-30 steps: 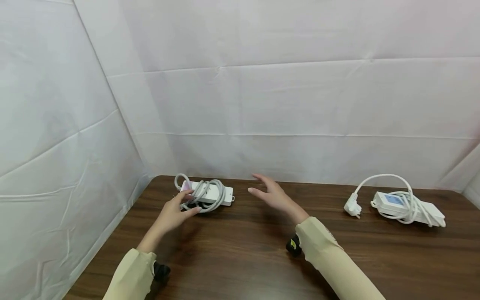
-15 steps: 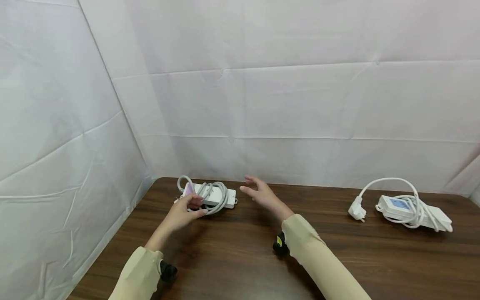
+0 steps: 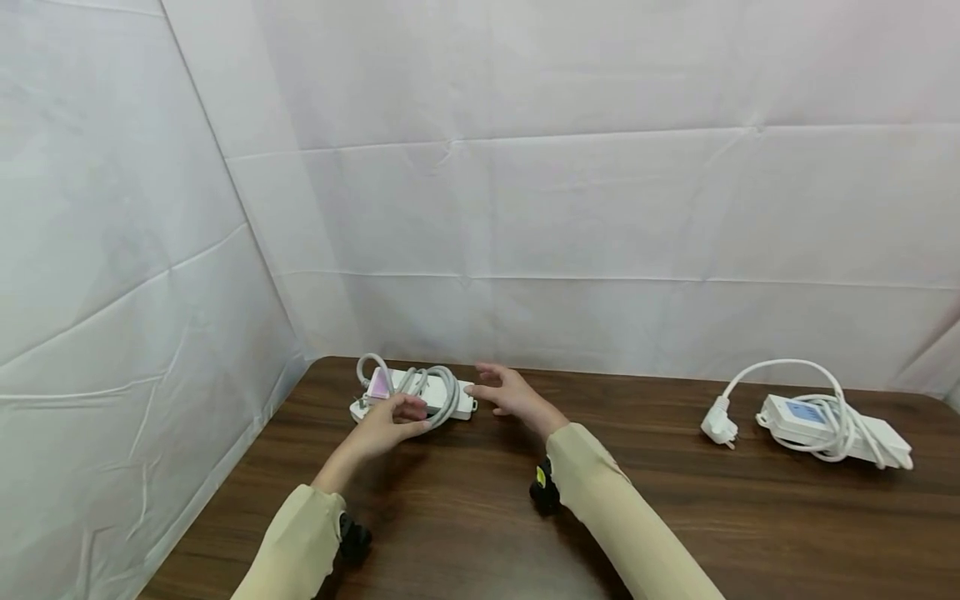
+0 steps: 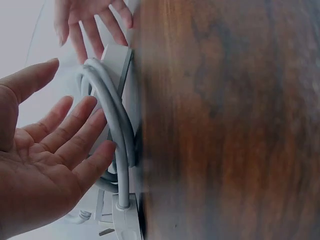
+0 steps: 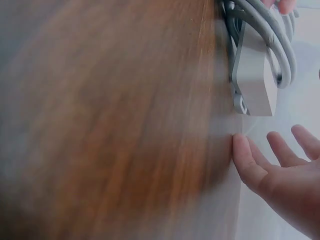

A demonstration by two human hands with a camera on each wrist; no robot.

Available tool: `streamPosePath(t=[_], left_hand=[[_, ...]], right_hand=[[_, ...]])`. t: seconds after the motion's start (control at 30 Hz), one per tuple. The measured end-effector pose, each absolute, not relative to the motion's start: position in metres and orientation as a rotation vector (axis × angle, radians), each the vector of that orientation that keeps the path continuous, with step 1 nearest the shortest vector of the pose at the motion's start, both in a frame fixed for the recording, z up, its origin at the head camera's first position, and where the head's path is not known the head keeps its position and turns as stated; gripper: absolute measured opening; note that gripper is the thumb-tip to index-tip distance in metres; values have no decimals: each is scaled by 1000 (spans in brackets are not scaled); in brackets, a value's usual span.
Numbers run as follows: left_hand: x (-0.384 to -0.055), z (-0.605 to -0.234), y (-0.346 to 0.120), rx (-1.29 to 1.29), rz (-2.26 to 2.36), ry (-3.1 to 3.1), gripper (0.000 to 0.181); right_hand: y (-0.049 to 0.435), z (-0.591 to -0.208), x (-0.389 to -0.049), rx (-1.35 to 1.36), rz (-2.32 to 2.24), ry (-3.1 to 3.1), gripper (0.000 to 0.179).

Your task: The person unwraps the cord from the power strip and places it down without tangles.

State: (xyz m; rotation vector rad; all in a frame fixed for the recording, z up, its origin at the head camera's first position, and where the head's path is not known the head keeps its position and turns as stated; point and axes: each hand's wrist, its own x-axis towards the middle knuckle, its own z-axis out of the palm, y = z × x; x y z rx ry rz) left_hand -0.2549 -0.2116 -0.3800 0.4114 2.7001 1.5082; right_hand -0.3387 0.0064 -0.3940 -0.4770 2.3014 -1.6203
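A white power strip (image 3: 463, 402) with a pink label (image 3: 379, 384) lies at the back left of the table. Its grey cable (image 4: 119, 115) is coiled around the body, and a plug (image 4: 126, 217) sits at the near end in the left wrist view. My left hand (image 3: 386, 429) is at the strip's front left, fingers spread and slightly bent beside the coil; whether the fingertips touch it I cannot tell. Off the strip's right end, my right hand (image 3: 519, 398) has its fingers extended, a small gap showing in the right wrist view (image 5: 280, 180).
At the right of the brown wooden table (image 3: 630, 475) lies another white power strip (image 3: 798, 423) with a blue label and coiled white cable. Its plug (image 3: 718, 423) rests to its left. White cloth (image 3: 570, 208) hangs behind the table and on the left side.
My right hand has moved left and slightly down toward the strip's right end. My left hand has shifted right along the coil. The strip stays in place on the table.
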Motion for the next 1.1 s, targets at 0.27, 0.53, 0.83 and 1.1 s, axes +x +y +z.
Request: streamPosePath(t=[0.27, 0.53, 0.83, 1.1], left_hand=[[-260, -383, -214, 415, 1483, 2716, 31], [-265, -384, -214, 442, 1446, 2719, 28], [-266, -387, -202, 380, 1304, 2889, 25], [-267, -388, -200, 356, 1240, 3008, 21]], right_hand=[[-3, -396, -347, -494, -1582, 2263, 61], [-12, -395, -346, -595, -1420, 2379, 71], [-24, -400, -350, -633, -1187, 2631, 72], [-31, -397, -347, -703, -1043, 2788, 66]])
